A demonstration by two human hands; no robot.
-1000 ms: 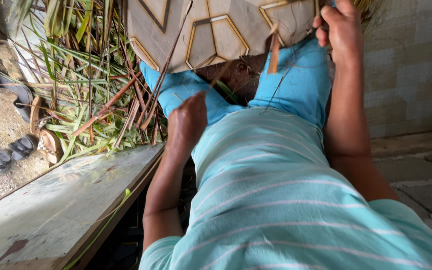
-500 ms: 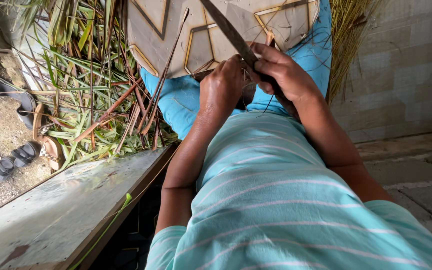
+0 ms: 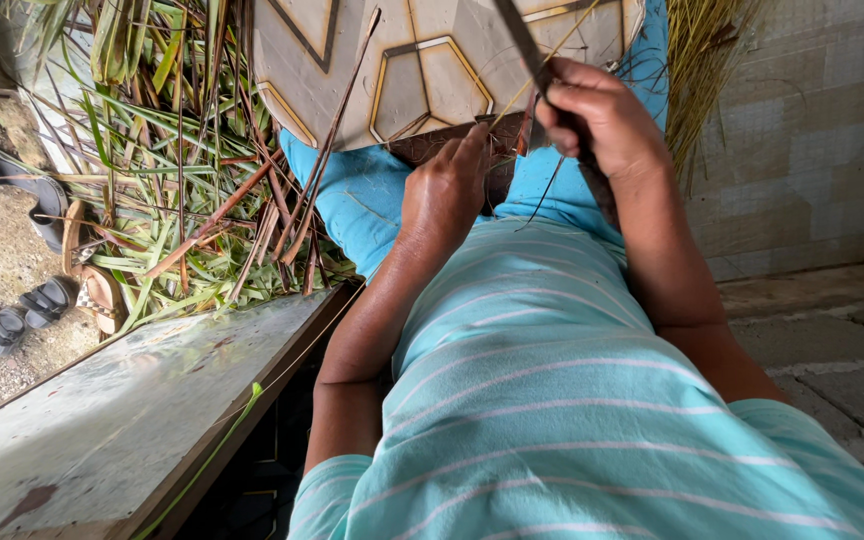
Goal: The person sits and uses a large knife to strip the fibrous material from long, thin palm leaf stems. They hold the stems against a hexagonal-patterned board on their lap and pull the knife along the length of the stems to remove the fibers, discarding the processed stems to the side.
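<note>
My right hand [image 3: 597,125] is closed around the handle of a long dark knife [image 3: 519,35] whose blade points up and away over the patterned floor tiles [image 3: 422,75]. A thin pale leaf rib [image 3: 542,60] runs past the blade near that hand. My left hand [image 3: 444,195] rests on my blue-clad lap [image 3: 357,195], fingers pointing toward the knife hand; whether it pinches the rib is hidden. I wear a turquoise striped shirt [image 3: 542,400].
A heap of green and brown palm leaves [image 3: 187,180] lies to the left. A bundle of dry yellow ribs [image 3: 707,60] leans at the upper right wall. A weathered plank [image 3: 102,430] runs along my left. Sandals [image 3: 27,310] lie on the gravel.
My right hand came down from the upper right with the knife to the lap, and my left hand rose to meet it. Over the last half second both shifted slightly right.
</note>
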